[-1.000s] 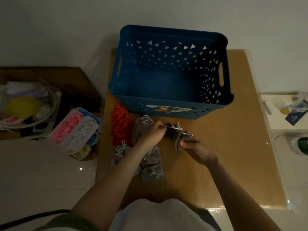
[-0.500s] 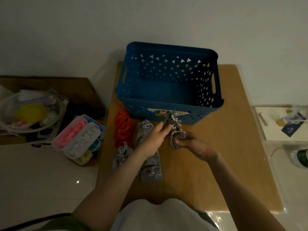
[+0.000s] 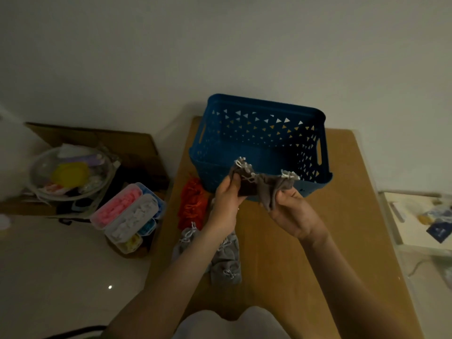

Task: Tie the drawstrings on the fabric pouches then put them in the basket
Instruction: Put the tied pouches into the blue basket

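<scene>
Just above the curled fingers of the left hand (image 3: pixel 226 194) and right hand (image 3: pixel 293 211), a dark pouch (image 3: pixel 248 185) and a grey pouch (image 3: pixel 274 189) were pinched, touching, before the basket (image 3: pixel 264 106). Both looked soft, light and limp. The cinched neck under the drawstrings (image 3: pixel 289 174) seemed the surest hold.

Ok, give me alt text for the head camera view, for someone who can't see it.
A person's left hand pinches a dark pouch and the right hand a grey pouch, both held up in front of a blue basket on a wooden table. Spare grey pouches and an orange pile lie on the table's left side.
</scene>
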